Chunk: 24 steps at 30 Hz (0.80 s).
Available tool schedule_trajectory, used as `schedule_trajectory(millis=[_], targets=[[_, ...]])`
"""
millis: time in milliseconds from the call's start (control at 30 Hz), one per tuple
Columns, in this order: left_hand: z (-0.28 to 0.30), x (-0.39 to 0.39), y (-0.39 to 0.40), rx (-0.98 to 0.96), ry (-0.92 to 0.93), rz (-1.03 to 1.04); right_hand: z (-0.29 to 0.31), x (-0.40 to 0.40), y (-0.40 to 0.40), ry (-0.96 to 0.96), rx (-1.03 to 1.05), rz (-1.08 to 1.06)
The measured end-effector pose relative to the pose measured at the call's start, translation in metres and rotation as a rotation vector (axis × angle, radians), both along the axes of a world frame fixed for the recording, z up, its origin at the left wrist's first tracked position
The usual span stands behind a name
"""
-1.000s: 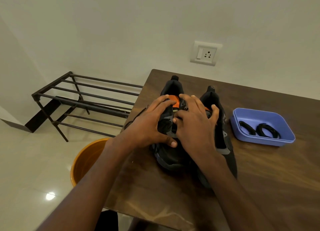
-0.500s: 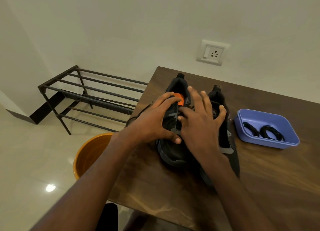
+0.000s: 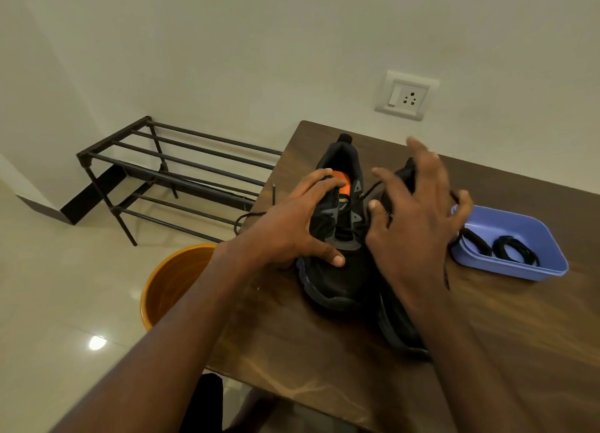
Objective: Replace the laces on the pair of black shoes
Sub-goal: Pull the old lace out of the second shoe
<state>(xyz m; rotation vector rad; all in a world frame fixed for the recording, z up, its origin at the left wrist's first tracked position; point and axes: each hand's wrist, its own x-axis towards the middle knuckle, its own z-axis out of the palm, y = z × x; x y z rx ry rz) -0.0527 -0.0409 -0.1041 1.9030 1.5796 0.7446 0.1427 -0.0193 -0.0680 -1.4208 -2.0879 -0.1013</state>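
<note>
Two black shoes stand side by side on the brown table (image 3: 324, 361). The left shoe (image 3: 337, 276) shows an orange insole, and my left hand (image 3: 289, 234) grips its upper, fingers over the tongue and thumb on the vamp. My right hand (image 3: 412, 228) is raised over the right shoe (image 3: 397, 328) with fingers spread. A loosened black lace (image 3: 367, 194) runs from the left shoe's eyelets up behind those fingers, and its end hangs down past the little finger. The lace's other end dangles off the table's left edge. Two coiled black laces (image 3: 516, 254) lie in a blue tray (image 3: 519, 272).
An orange bucket (image 3: 162, 289) stands on the floor by the table's left edge. Behind it, a dark metal shoe rack (image 3: 181, 172) stands against the wall. A white wall socket (image 3: 406, 96) is above the table's far edge.
My right hand has lifted off the shoes and moved up and right, drawing the lace out of the left shoe's eyelets. My left hand has stayed on that shoe.
</note>
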Motion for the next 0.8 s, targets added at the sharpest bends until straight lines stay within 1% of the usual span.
schedule_trajectory(millis=[67, 100, 333, 400, 433, 567, 633, 700, 733, 767, 800], targets=[[-0.001, -0.001, 0.000, 0.013, -0.001, -0.004, -0.005, -0.010, 0.001, -0.122, -0.093, 0.078], [-0.001, -0.001, 0.000, 0.019, 0.001, -0.007, -0.008, -0.014, 0.001, -0.153, -0.132, 0.094], [-0.001, 0.000, 0.000, 0.015, 0.004, -0.004, -0.008, -0.016, 0.007, -0.167, -0.206, 0.092], [-0.001, 0.000, 0.000, 0.007, -0.008, -0.005, -0.012, -0.018, 0.005, -0.107, -0.157, 0.084], [-0.001, 0.000, 0.000, 0.003, -0.009, -0.003, -0.014, -0.018, 0.004, -0.046, -0.108, 0.065], [0.000, 0.000, 0.001, -0.012, -0.014, 0.010, -0.007, -0.004, 0.005, 0.333, 0.132, -0.125], [0.001, -0.001, 0.001, -0.012, -0.013, 0.015, -0.001, 0.008, 0.007, 0.476, 0.217, -0.166], [0.000, -0.001, 0.001, -0.004, -0.009, 0.011, 0.001, 0.016, 0.008, 0.510, 0.257, -0.163], [0.000, 0.000, 0.001, -0.003, -0.008, 0.009, 0.001, 0.017, 0.008, 0.490, 0.247, -0.152], [0.000, 0.000, 0.001, -0.002, -0.007, 0.008, 0.001, 0.017, 0.008, 0.433, 0.211, -0.135], [0.000, 0.000, 0.001, 0.001, -0.005, 0.008, 0.002, 0.015, 0.008, 0.332, 0.156, -0.104]])
